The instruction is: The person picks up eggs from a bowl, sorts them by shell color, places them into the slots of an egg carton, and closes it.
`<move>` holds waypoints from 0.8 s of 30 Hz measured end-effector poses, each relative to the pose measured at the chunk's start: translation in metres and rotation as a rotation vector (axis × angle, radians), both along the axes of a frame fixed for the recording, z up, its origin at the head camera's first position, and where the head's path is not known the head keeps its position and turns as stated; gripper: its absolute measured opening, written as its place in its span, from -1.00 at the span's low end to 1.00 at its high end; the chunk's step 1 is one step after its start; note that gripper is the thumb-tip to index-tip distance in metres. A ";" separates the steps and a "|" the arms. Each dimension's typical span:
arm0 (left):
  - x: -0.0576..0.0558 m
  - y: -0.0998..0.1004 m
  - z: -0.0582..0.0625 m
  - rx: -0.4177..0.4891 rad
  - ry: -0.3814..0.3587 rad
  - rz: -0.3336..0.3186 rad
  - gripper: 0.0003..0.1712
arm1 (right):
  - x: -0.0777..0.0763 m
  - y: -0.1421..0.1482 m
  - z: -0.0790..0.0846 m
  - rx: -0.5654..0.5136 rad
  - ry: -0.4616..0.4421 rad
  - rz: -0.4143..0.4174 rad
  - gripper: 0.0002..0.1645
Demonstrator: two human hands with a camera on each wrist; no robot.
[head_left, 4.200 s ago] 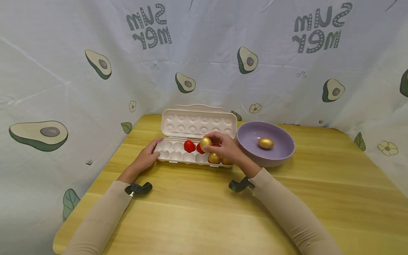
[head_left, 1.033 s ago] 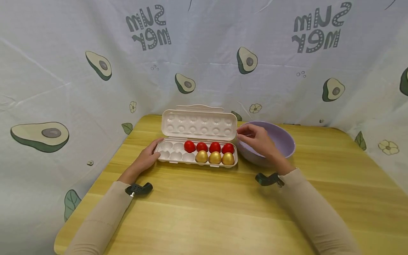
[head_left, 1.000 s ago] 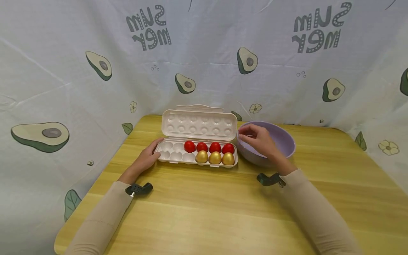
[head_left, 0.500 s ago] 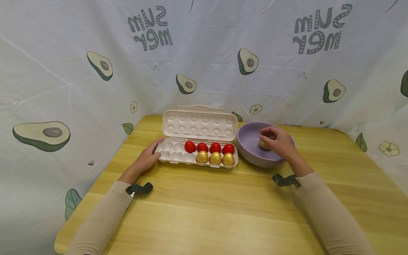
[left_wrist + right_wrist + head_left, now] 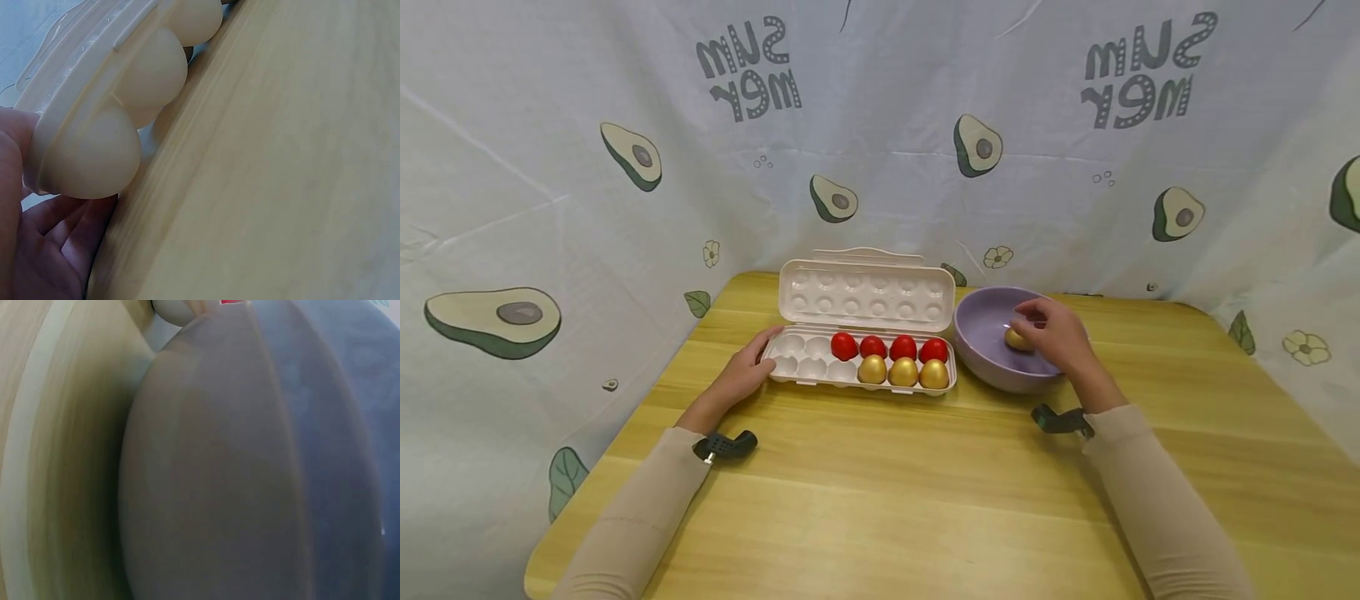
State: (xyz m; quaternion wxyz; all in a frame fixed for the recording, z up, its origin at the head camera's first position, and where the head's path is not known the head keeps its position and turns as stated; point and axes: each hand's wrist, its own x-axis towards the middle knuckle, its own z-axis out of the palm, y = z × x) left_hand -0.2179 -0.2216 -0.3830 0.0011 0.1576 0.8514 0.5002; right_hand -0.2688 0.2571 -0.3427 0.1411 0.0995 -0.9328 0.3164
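Note:
At the left end of the off-white egg carton (image 5: pixel 826 382), my left hand (image 5: pixel 741 373) grips it. In the left wrist view the thumb lies at the carton's rim and the fingers (image 5: pixel 78 231) are curled beneath its rounded cups. The lid (image 5: pixel 867 292) stands raised. Several red eggs (image 5: pixel 903 347) fill part of the back row; three gold eggs (image 5: pixel 903 372) sit at the right of the front row. My right hand (image 5: pixel 1060 333) reaches into the purple bowl (image 5: pixel 981 333), thumb and bent fingers at another gold egg (image 5: pixel 1017 339). I cannot tell whether they pinch it.
The bowl stands close against the carton's right end on the wooden table (image 5: pixel 865 483). In the right wrist view the bowl's outer wall (image 5: pixel 206 456) fills most of the picture. A pale curtain (image 5: pixel 895 83) with avocado prints hangs behind and beside the table.
The right hand set a gold egg in the front row, left of the other two, then moved right into the bowl to the egg there. The left hand stays on the carton.

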 end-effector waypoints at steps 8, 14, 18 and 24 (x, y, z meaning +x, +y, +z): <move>0.000 0.000 0.000 0.012 -0.011 0.000 -0.37 | 0.001 0.000 0.002 0.108 -0.099 0.003 -0.50; 0.000 0.000 -0.001 0.021 -0.012 -0.004 -0.36 | 0.002 -0.001 0.003 0.108 -0.140 0.021 -0.45; -0.004 -0.002 -0.005 0.027 -0.012 -0.009 -0.35 | 0.001 -0.001 0.002 0.127 -0.148 0.025 -0.44; -0.021 -0.011 -0.028 0.031 -0.001 0.000 -0.35 | 0.000 -0.001 -0.001 0.164 -0.155 0.047 -0.44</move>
